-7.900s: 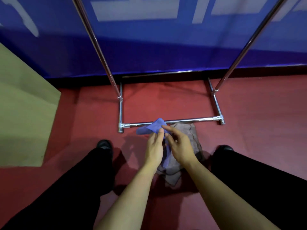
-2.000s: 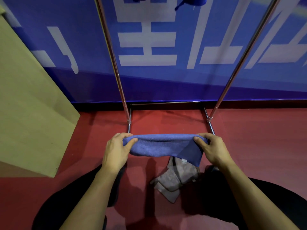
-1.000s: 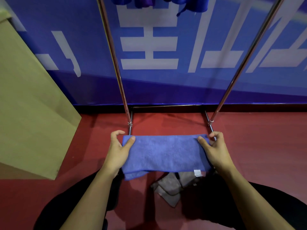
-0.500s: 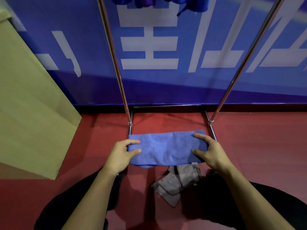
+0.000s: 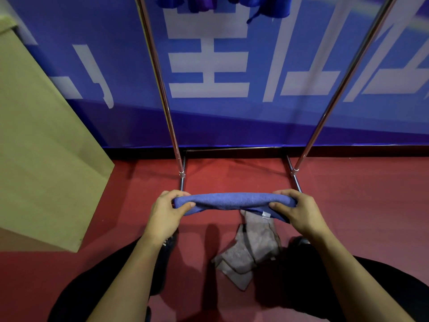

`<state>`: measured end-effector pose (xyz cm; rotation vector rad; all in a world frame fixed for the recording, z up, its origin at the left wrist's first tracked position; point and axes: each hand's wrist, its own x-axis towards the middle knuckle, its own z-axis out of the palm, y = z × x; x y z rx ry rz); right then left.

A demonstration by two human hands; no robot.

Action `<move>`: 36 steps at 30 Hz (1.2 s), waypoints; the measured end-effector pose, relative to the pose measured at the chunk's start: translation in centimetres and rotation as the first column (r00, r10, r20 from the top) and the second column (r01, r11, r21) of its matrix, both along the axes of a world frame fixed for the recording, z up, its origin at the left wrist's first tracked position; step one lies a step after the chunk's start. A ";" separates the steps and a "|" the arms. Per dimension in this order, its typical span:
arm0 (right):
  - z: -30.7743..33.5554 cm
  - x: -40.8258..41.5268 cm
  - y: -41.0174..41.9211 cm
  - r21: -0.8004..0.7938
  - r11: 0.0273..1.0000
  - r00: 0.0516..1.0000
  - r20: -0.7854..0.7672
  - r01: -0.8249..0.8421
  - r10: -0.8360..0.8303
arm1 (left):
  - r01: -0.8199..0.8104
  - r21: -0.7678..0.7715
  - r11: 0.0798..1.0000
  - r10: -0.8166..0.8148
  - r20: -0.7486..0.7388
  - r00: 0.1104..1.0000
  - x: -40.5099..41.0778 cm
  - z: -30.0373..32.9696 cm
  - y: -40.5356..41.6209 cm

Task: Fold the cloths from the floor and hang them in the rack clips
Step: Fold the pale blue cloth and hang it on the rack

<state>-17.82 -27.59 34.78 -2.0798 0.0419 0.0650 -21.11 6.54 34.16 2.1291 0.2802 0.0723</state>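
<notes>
Head: left hand [image 5: 166, 212], right hand [image 5: 299, 211] grip blue cloth [image 5: 232, 201] ends.

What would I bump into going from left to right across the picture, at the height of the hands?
Tan board → left hand → blue cloth → right hand → bare red floor.

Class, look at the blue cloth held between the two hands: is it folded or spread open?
Folded. The blue cloth is a narrow doubled band gripped at its ends by the left hand and right hand.
</notes>
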 end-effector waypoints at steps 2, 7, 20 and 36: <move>0.0 0.0 -0.1 0.012 1.000 0.999 0.038 -0.003 0.002 | -0.008 -0.028 1.000 0.008 0.003 1.000 0.0 0.3 -0.1; -0.1 0.1 -0.1 0.066 0.998 1.000 0.020 0.005 -0.006 | -0.084 -0.295 0.952 0.077 -0.035 0.996 0.1 0.9 -0.3; 0.1 0.0 0.5 0.196 0.981 0.994 0.109 -0.009 -0.013 | -0.030 -0.280 0.960 0.027 -0.013 1.000 0.0 0.8 -0.6; 2.9 -3.1 3.2 0.469 0.674 0.674 -0.200 -0.571 0.711 | -0.251 -0.776 0.578 0.276 -0.103 0.956 0.3 0.6 -3.0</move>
